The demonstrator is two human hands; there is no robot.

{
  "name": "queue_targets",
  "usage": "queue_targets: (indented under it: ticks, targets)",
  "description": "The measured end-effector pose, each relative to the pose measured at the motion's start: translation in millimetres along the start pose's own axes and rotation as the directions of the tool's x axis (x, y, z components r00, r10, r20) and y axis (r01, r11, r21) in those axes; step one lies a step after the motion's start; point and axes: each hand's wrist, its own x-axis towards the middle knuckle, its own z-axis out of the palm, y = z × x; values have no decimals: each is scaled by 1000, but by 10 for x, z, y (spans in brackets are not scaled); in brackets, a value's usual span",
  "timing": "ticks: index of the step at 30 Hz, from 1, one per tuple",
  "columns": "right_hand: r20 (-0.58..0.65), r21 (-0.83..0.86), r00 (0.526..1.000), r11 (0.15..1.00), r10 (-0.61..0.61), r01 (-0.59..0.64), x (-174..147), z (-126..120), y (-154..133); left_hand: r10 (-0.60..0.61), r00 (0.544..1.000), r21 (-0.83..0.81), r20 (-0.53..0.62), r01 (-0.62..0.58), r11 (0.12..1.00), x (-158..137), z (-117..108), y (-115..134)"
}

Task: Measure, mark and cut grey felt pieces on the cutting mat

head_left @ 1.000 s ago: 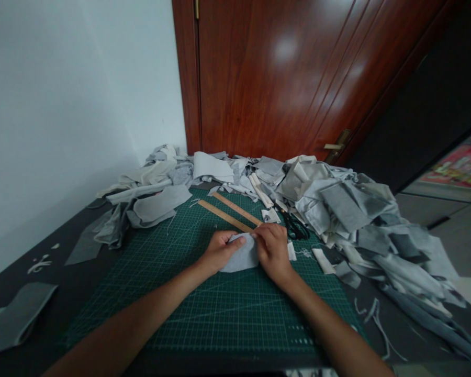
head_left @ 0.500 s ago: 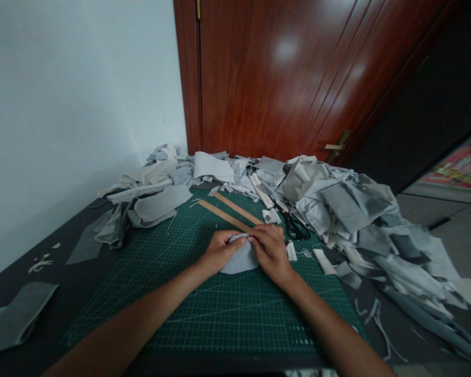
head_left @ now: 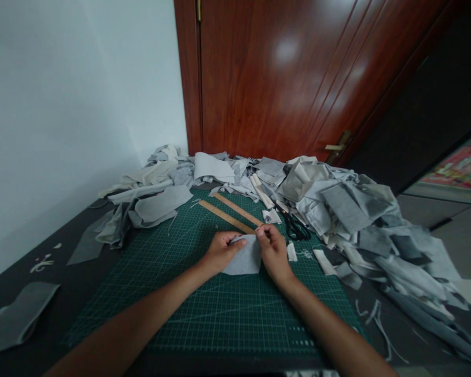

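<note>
The left hand (head_left: pixel 223 250) and right hand (head_left: pixel 273 252), fingers closed, pinch a gray cloth piece (head_left: pixel 245 258) by its upper edge over a green mat (head_left: pixel 231 319). Its handling appears unfinished; scissors (head_left: pixel 297 230) lie unheld at 2 o'clock, near heaped scraps (head_left: pixel 345 204).

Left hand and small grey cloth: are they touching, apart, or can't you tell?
Touching: the head view shows the left hand with its thumb lying across the small grey cloth near its upper edge.
</note>
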Motion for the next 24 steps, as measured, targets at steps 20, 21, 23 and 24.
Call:
queue_targets:
  ticks: [20, 21, 23, 24]
  targets:
    - [134, -343, 934, 869, -331, 358, -57, -16, -55, 44, 999, -25, -31, -45, 999, 11, -1, -9]
    - [148, -348, 932, 865, -330, 362, -54, -22, -68, 51, 998, -2, -33, -51, 999, 9, -3, -9]
    - [178, -377, 926, 846, -333, 377, -53, -34, -103, 67, 997, 49, -30, -65, 997, 3, -4, 3]
    - [194, -394, 923, 836, -332, 383, -54, -39, -120, 75, 997, 72, -24, -73, 995, -2, -3, 14]
